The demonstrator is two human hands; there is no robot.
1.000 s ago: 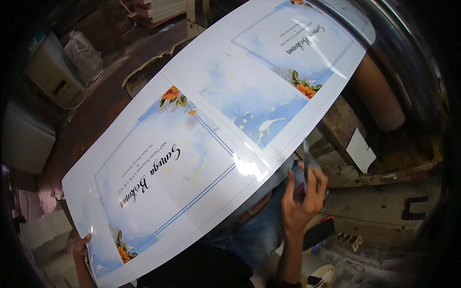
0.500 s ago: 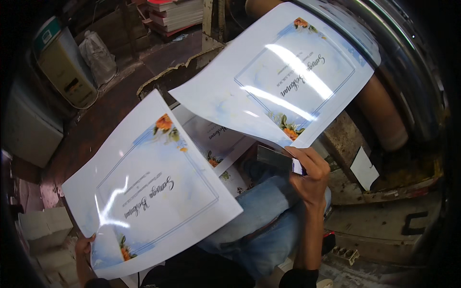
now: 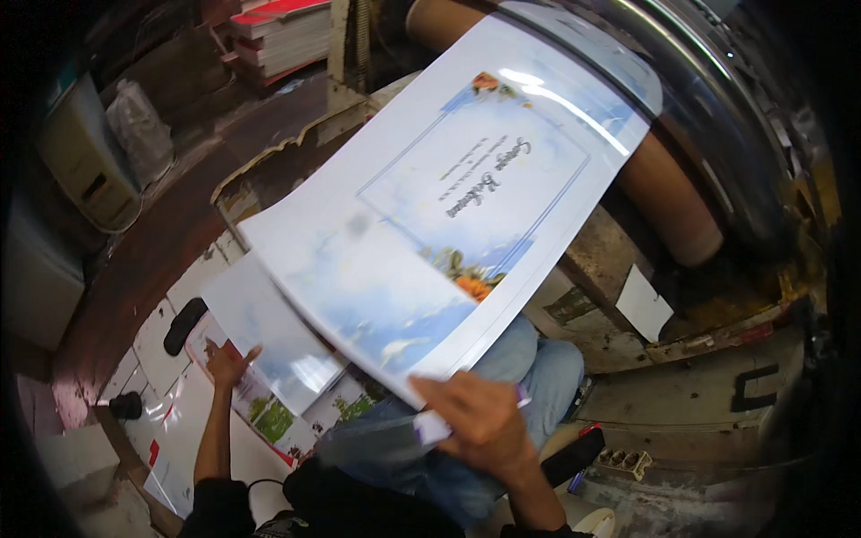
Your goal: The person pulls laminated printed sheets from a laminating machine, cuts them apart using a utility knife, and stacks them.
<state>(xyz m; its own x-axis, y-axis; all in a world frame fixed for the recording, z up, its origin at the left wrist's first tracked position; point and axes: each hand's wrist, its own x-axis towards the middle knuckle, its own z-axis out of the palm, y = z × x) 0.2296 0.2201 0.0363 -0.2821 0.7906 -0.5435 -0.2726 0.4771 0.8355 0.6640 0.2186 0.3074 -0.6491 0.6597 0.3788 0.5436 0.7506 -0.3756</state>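
A glossy printed sheet (image 3: 489, 179), white and pale blue with orange flowers and a thin frame, slopes down from a shiny roller at the upper right. At its near corner my right hand (image 3: 480, 421) is closed around a flat, blade-like tool (image 3: 433, 428) with a purple and white part, smeared by motion. Its fingertips touch or nearly touch the sheet's edge. Lower left, my left hand (image 3: 229, 363) is open, thumb and fingers apart, over printed sheets. Beside it lies a pale blue sheet (image 3: 269, 323), partly under the long sheet, on prints with green plants (image 3: 273, 420).
The metal roller (image 3: 700, 81) and a brown roller (image 3: 673, 193) stand at the right. A white card (image 3: 644, 303) leans below. Red-topped stacked books (image 3: 282, 40) are at the back; a black oblong object (image 3: 186, 326) lies near my left hand.
The sheet my left hand held at the lower left is out of that hand, which now spreads over the prints. More of the long sheet has emerged; my right hand has moved left and down.
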